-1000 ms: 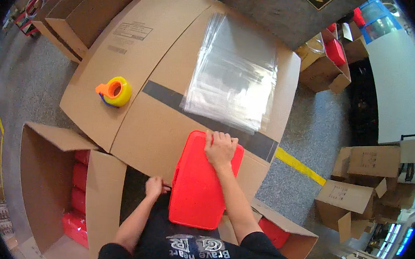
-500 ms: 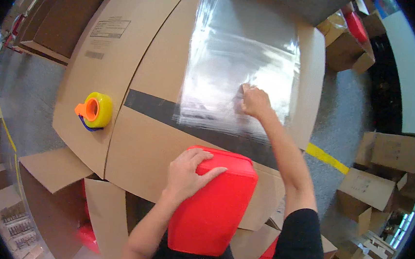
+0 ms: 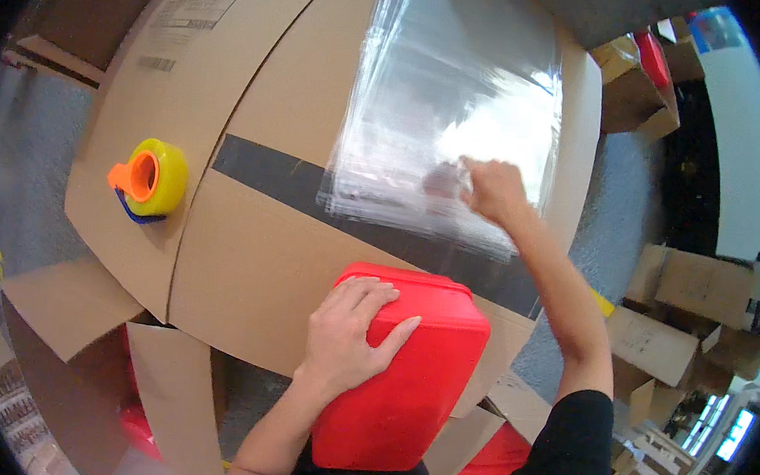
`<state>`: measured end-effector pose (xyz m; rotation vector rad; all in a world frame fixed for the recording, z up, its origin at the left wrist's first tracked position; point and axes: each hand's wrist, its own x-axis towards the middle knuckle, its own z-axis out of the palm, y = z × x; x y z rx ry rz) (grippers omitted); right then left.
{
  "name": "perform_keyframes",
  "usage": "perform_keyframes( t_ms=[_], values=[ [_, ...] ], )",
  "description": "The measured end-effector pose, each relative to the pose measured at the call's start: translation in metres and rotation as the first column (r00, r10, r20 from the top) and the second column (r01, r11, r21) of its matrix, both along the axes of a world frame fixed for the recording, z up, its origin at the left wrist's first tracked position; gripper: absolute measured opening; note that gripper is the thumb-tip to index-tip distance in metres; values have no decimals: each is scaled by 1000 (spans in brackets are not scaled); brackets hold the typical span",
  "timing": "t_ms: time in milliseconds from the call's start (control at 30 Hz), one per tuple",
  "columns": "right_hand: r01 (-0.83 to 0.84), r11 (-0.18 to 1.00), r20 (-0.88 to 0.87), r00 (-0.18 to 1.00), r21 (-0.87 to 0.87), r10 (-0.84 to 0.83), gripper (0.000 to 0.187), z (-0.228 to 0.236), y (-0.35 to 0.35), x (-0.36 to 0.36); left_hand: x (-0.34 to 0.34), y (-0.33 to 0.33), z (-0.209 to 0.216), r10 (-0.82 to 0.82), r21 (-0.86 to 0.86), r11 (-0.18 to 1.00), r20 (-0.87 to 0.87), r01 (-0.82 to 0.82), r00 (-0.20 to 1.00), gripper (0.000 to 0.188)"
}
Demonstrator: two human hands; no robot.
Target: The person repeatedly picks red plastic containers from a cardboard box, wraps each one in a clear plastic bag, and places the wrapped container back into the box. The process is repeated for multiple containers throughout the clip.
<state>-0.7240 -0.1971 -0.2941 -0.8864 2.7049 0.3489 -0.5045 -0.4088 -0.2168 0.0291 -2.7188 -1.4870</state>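
Big cardboard box (image 3: 245, 254) serving as counter, red case and bag stack on top.
Stack of clear plastic bags (image 3: 452, 109) lying flat across box top, handy for picking; red case (image 3: 406, 365) at near edge, steadied under flat, open left hand (image 3: 346, 333); right hand (image 3: 491, 188) pinching top bag's near edge, apparently to peel one off; yellow tape roll (image 3: 148, 179) parked at left, out of the way.
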Motion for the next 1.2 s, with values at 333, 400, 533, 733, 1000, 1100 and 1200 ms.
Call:
perform_keyframes(
  t_ms=[333, 400, 533, 733, 1000, 1100, 1200],
  values=[
    [-98, 956, -244, 969, -278, 29, 11, -16, 10, 22, 10, -1, 1, -52, 18, 998, -32, 52, 998, 31],
    [-18, 964, -166, 986, -264, -27, 16, -16, 9, 29, 14, -2, 2, -50, -6, 999, -47, 50, 998, 31],
    [-47, 992, -153, 988, -117, 28, 20, -24, 3, 31, 17, -1, 5, -69, -25, 997, -51, 68, 996, 31],
    [-54, 984, -278, 961, -172, 4, 12, -23, 11, 15, 20, -4, 10, -47, -4, 999, -41, 47, 998, 29],
    [-85, 844, -41, 996, -530, 74, 8, 12, 10, 102, 38, -3, 38, -74, -26, 997, -82, 72, 994, 33],
    [157, 800, 316, 948, -580, 42, 11, 19, 9, 121, 44, 8, 49, -121, 6, 993, -73, 122, 990, 36],
    [409, 746, 537, 840, -525, -83, 15, 27, 7, 120, 41, 16, 47, -120, 4, 993, -101, 121, 988, 35]
  ],
)
